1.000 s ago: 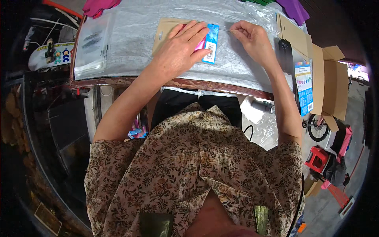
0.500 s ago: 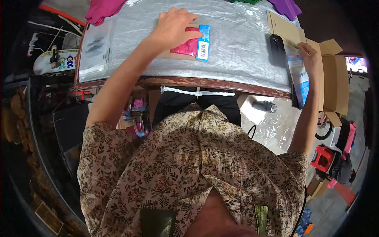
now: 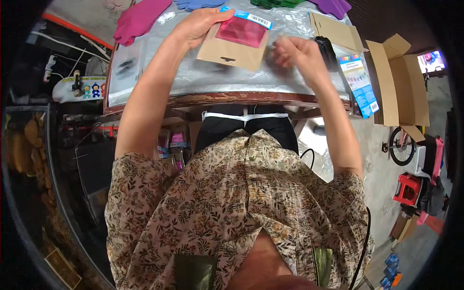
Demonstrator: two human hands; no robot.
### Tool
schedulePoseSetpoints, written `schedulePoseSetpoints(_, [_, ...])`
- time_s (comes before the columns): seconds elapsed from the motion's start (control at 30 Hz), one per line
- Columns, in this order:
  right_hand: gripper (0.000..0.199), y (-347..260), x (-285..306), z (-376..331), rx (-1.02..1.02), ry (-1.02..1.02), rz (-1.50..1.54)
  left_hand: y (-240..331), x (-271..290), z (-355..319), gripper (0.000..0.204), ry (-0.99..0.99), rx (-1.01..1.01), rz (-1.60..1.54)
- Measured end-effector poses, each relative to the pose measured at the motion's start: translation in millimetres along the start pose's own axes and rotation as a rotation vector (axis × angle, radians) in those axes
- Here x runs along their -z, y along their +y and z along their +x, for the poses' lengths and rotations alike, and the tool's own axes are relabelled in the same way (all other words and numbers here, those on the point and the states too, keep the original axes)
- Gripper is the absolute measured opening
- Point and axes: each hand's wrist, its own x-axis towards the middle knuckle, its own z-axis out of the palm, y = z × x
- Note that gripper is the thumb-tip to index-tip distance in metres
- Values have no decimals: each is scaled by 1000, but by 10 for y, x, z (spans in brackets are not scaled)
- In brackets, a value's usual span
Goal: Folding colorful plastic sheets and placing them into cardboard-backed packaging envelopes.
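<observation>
My left hand (image 3: 205,24) grips the far left edge of a flat package above the table. This package (image 3: 236,50) has a brown cardboard back with a hang hole, a pink item under clear plastic and a blue label strip with a barcode along its far edge. Just right of the package, my right hand (image 3: 299,52) has its fingers curled together, slightly blurred. Whether something small is pinched there I cannot make out. Beside it on the table lies a black object (image 3: 325,53), partly hidden by the hand.
Pink gloves (image 3: 140,19), blue gloves (image 3: 198,4), green gloves (image 3: 278,3) and purple gloves (image 3: 333,7) lie along the far side. Brown cardboard sheets (image 3: 337,31), a blue-and-white printed packet (image 3: 358,87) and an open carton (image 3: 408,82) are at the right.
My left hand has lifted the package and turned it, so its blue label now faces away. My right hand has moved left from the cardboard sheets to beside the package.
</observation>
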Motion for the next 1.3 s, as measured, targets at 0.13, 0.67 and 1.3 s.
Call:
schedulePoseSetpoints(0.13, [29, -199, -228, 72, -30, 44, 319, 108, -215, -96, 33, 63, 26, -97])
schedulePoseSetpoints(0.67, [17, -206, -247, 171, -149, 51, 511, 7, -457, -513, 27, 208, -106, -312])
schedulePoseSetpoints(1.3, [12, -285, -546, -261, -51, 277, 530, -110, -807, -1062, 30, 136, -191, -474])
